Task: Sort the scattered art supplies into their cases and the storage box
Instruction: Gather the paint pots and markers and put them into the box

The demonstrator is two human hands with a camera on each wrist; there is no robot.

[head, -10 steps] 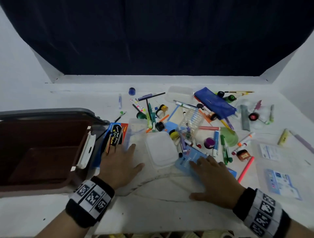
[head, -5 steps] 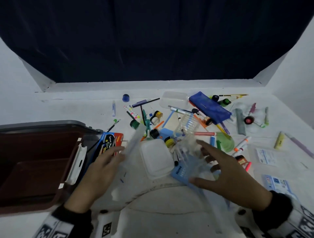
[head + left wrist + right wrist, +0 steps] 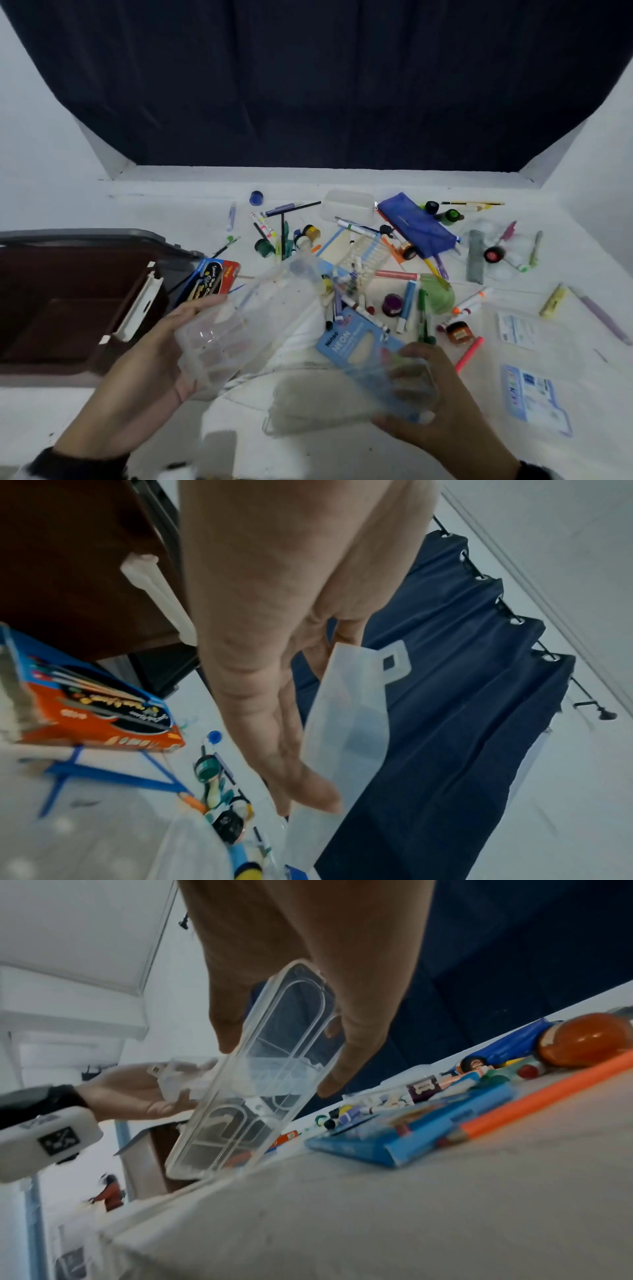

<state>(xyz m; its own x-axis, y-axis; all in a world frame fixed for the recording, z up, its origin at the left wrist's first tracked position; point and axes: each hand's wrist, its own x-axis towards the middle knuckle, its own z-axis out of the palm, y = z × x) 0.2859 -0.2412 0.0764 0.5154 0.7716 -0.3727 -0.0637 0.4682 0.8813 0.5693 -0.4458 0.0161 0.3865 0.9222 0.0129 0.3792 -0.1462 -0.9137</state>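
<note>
Both hands have lifted off the counter [image 3: 308,452]: left hand [image 3: 147,370] grips a clear case [image 3: 239,329], right hand [image 3: 442,411] grips its lid [image 3: 342,397], near the box [image 3: 68,308]; ready for filling.

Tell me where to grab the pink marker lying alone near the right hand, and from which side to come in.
Take the pink marker at mid-barrel, coming from above with thumb and fingers across its width. It lies flat on the table, slanting away, with bare surface along both long sides; its far end sits close to the orange paint jar, so stay toward the middle or near end.
</note>
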